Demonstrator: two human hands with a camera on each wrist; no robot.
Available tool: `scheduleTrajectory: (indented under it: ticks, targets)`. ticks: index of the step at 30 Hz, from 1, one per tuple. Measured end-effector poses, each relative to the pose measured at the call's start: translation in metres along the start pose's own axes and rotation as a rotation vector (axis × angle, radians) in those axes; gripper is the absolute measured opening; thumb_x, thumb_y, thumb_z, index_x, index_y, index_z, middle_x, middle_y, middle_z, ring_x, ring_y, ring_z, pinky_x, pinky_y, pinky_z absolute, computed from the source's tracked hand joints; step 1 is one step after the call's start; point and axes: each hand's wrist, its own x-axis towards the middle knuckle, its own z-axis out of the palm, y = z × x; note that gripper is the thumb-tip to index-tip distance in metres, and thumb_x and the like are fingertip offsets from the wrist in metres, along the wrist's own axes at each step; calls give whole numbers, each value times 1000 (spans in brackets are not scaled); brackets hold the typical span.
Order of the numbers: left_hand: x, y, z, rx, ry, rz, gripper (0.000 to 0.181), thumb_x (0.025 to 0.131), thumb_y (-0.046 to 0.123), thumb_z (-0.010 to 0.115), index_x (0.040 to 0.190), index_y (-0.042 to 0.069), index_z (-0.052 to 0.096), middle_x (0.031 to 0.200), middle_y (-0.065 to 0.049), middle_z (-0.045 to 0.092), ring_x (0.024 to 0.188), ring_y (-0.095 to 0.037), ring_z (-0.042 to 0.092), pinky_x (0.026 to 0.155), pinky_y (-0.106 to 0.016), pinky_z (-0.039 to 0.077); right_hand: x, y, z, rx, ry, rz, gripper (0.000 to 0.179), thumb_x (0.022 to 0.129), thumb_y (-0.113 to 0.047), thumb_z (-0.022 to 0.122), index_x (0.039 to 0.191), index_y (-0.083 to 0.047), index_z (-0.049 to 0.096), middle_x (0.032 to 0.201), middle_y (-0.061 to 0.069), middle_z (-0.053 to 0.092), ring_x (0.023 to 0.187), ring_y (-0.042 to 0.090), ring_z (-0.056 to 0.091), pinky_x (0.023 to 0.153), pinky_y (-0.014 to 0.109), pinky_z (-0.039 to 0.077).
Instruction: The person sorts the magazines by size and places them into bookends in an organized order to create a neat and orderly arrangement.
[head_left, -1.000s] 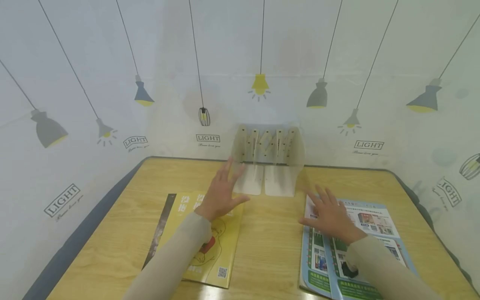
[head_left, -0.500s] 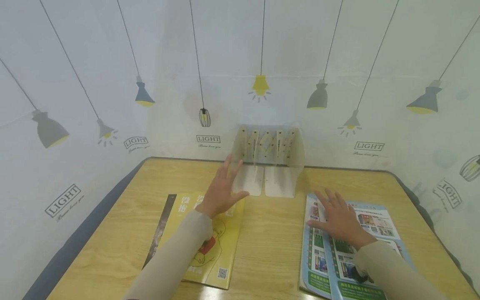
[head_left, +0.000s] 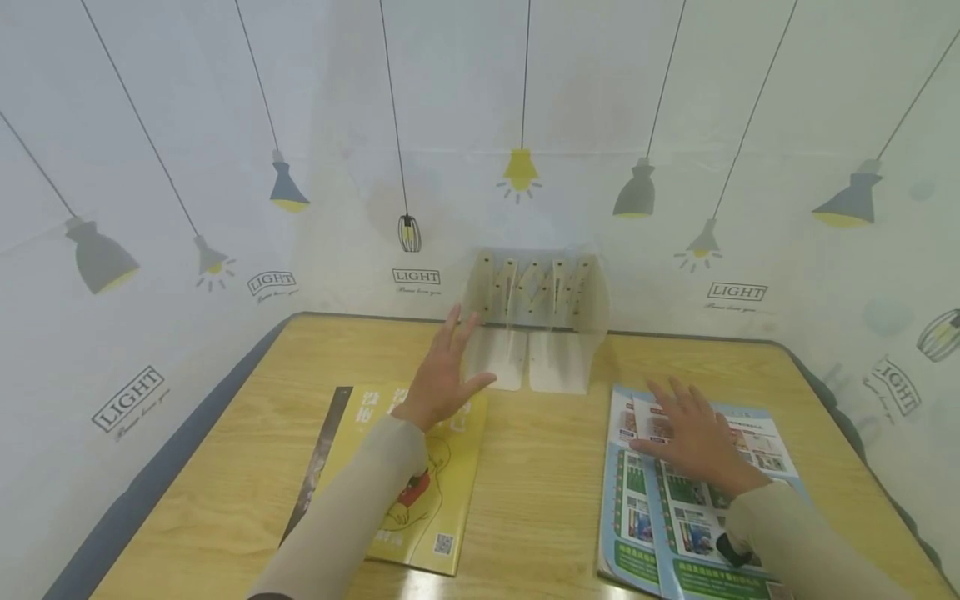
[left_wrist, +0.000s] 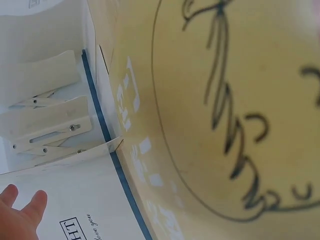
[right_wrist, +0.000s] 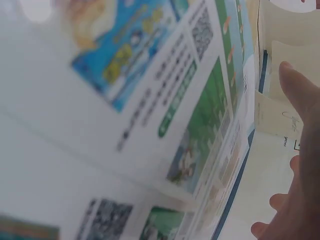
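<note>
My left hand (head_left: 438, 379), fingers spread and holding nothing, is over the top end of a yellow magazine (head_left: 453, 500), beside the left side of a cream expandable bookend (head_left: 491, 367). Under the yellow magazine, a darker magazine (head_left: 318, 475) shows along its left edge. On the right, my right hand (head_left: 697, 437) hovers with spread fingers above light-blue printed magazines (head_left: 633, 487) lying overlapped. The left wrist view shows the yellow cover (left_wrist: 200, 150) close up and the bookend's crossed metal links (left_wrist: 47, 147). In the right wrist view, my thumb and fingers (right_wrist: 297, 90) hold nothing.
The wooden table (head_left: 540, 492) has a dark rim at the back. Behind it hangs a pale curtain (head_left: 450, 100) printed with lamps and the word LIGHT, close behind the bookend. A bare strip of tabletop separates the two magazine groups.
My right hand has shifted to the right over the light-blue magazines. The left hand has barely moved. The bookend and magazines stay where they were.
</note>
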Motion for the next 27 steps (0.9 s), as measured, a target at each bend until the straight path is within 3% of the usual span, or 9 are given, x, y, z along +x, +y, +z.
scheduleTrajectory:
  ticks: [13, 20, 24, 27]
  targets:
    - [2, -2, -2, -79, -27, -14, 97, 88, 42, 70, 158, 25, 3, 163, -4, -2, 146, -29, 13, 109, -54, 30, -9, 9, -7, -8, -1, -22, 105, 81, -69, 62, 157, -14, 15, 153, 34, 16, 133, 61, 16, 96, 79, 16]
    - [8, -8, -2, -74, -33, -24, 101, 88, 39, 71, 157, 24, -2, 162, -4, 4, 146, -25, 13, 116, -43, 18, -13, 13, -11, 3, -4, 1, 106, 79, -69, 63, 156, -11, 17, 151, 36, 17, 131, 63, 17, 94, 80, 17]
    - [9, -9, -1, -83, -17, -31, 104, 87, 34, 74, 157, 19, -1, 162, -4, 8, 139, -29, 32, 113, -39, 26, -15, 16, -11, 1, -6, 13, 107, 79, -70, 63, 155, -10, 17, 150, 37, 18, 130, 63, 17, 94, 80, 17]
    - [9, -7, -1, -133, -20, -73, 105, 86, 30, 75, 157, 22, -2, 162, -1, 9, 127, -33, 48, 107, -40, 38, -18, 17, -11, 12, -8, 9, 107, 79, -68, 65, 155, -10, 17, 150, 37, 18, 130, 64, 17, 93, 81, 17]
